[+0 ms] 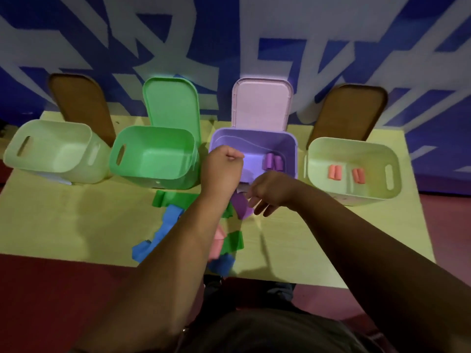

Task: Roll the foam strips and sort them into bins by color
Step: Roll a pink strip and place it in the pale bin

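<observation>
Purple strip on the counter, just near of its bin
The left hand (pixel 224 171) is clenched over the purple bin (pixel 254 146); whether it holds a roll I cannot tell. The right hand (pixel 270 192), fingers released, hangs just right of the purple strip (pixel 242 207), which lies roughly near-to-far on the counter (pixel 305 238)

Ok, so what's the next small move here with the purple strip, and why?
Probably roll up the purple strip lying just in front of the purple bin, then drop it in. The right hand is at the strip with its fingers loose, and two purple rolls lie in that bin. Whether the curled left hand holds anything is unclear.
</observation>
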### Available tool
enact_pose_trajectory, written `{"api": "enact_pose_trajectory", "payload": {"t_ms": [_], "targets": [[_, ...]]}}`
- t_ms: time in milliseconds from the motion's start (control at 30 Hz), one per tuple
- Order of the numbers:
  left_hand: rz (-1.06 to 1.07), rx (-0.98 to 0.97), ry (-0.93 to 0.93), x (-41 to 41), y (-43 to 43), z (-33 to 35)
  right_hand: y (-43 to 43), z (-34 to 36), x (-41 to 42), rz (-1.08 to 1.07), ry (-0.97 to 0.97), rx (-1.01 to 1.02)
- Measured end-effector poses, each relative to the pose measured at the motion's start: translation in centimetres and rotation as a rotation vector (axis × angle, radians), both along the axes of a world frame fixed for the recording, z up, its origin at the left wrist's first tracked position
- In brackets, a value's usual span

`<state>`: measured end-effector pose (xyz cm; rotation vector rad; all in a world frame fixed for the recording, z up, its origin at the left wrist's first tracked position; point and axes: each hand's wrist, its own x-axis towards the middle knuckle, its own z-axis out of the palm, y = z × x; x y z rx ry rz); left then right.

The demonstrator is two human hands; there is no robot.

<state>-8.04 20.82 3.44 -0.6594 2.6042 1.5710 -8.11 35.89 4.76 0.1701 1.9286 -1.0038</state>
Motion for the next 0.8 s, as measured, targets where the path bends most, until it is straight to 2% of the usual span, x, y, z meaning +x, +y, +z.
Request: {"api": "enact_pose_trajectory", "payload": {"t_ms": [67,167,300,433,567,667,800], "targets": [[-0.086,0.049,0.031,-1.4,3.1,1.4,3.0,1.5,-0.3,-0.114,-0.012,-0.050],[-0.193,0.134,-0.020,-2.9,7.9,2.2,7.6,2.4,-0.5,-0.273,0.014,-0.018],[-0.291,0.220,-0.074,-3.6,14.1,1.6,13.8,1.6,-0.9,-0.660,0.020,0.007],[-0.410,0.144,-0.188,-4.4,19.1,-1.0,19.6,-0.1,-1.8,-0.969,0.005,-0.021],[-0.507,-0.105,-0.318,-6.3,22.9,-3.3,24.4,-3.4,-3.2,-0.949,0.058,-0.042],[-0.504,-0.159,-0.404,-7.9,25.3,-5.0,26.3,-5.7,-4.3,-0.911,0.090,0.002],[-0.490,-0.202,-0.506,-9.4,27.7,-6.9,27.0,-8.9,-6.1,-0.731,0.141,0.115]]}}
